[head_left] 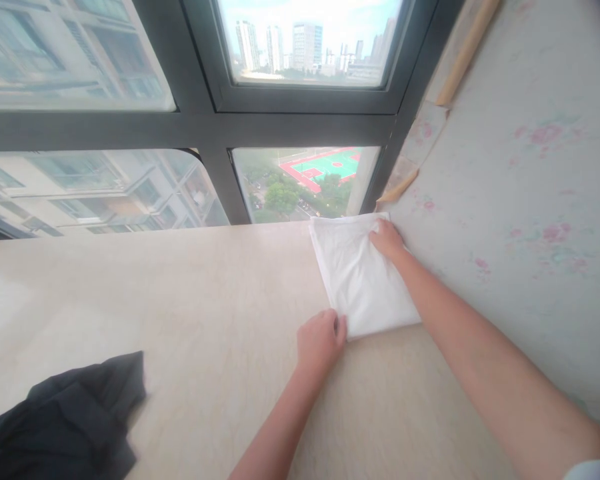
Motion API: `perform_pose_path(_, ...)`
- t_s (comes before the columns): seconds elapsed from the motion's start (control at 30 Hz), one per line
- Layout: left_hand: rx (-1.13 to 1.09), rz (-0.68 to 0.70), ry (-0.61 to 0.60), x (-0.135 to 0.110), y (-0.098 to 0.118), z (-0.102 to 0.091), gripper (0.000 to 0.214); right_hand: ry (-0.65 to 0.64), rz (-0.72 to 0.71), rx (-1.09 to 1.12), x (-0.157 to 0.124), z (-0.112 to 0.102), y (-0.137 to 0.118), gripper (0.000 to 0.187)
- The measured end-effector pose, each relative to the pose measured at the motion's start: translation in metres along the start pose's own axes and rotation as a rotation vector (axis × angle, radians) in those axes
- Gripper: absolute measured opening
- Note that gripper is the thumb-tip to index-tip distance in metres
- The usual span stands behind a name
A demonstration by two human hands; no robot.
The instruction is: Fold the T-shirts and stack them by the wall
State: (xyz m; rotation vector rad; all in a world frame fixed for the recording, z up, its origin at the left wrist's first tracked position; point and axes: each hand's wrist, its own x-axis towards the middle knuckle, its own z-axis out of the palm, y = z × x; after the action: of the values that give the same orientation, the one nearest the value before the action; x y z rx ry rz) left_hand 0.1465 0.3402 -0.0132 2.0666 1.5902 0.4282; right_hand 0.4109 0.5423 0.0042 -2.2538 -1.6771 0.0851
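Note:
A folded white cloth (360,277) lies on the beige window ledge (205,300), pushed into the corner where the window meets the wall. My left hand (321,340) is curled at the cloth's near left corner, fingers pinched on its edge. My right hand (387,239) rests on the cloth's far right corner, fingers bent and gripping the fabric there.
A crumpled black garment (65,420) lies at the ledge's near left. A dark-framed window (220,127) runs along the back. A floral-papered wall (520,200) with peeling strips closes the right side.

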Motion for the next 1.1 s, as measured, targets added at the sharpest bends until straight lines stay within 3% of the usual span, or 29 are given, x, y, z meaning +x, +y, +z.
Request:
perform_pose_path(0.23,-0.104,-0.005,0.016,-0.004,0.000,0.005,0.040,0.004,-0.042,-0.017,-0.010,-0.007,0.004,0.048)
perform_pose_path(0.37,-0.158,-0.025,0.036,-0.002,-0.003,0.008,0.041,0.073,-0.254,0.043,-0.043,-0.016,-0.017,0.055)
perform_pose_path(0.5,-0.230,-0.040,0.065,-0.003,-0.002,0.008,0.041,0.179,-0.442,0.286,-0.134,-0.040,-0.052,0.046)
perform_pose_path(0.6,-0.300,-0.050,0.086,-0.004,-0.001,0.005,0.040,0.221,-0.220,0.500,-0.230,-0.048,-0.066,0.032)
perform_pose_path(0.67,-0.350,-0.060,0.097,-0.004,-0.001,0.003,0.036,0.096,-0.067,0.563,-0.293,-0.043,-0.062,0.030)
perform_pose_path(0.73,-0.402,-0.081,0.116,-0.005,0.000,-0.001,0.032,-0.089,-0.034,0.556,-0.347,-0.031,-0.052,0.030)
perform_pose_path(0.83,-0.471,-0.134,0.191,-0.016,-0.001,-0.010,0.027,-0.170,-0.166,0.519,-0.397,-0.010,-0.036,0.032)
perform_pose_path(0.97,-0.486,-0.248,0.368,-0.068,-0.022,-0.042,0.030,-0.171,-0.395,0.454,-0.413,0.004,-0.029,0.033)
perform_pose_path(1.03,-0.435,-0.325,0.466,-0.109,-0.048,-0.076,0.028,-0.169,-0.395,0.433,-0.409,0.005,-0.030,0.035)
perform_pose_path(1.1,-0.332,-0.413,0.572,-0.152,-0.084,-0.122,0.025,-0.177,-0.388,0.442,-0.406,0.005,-0.031,0.037)
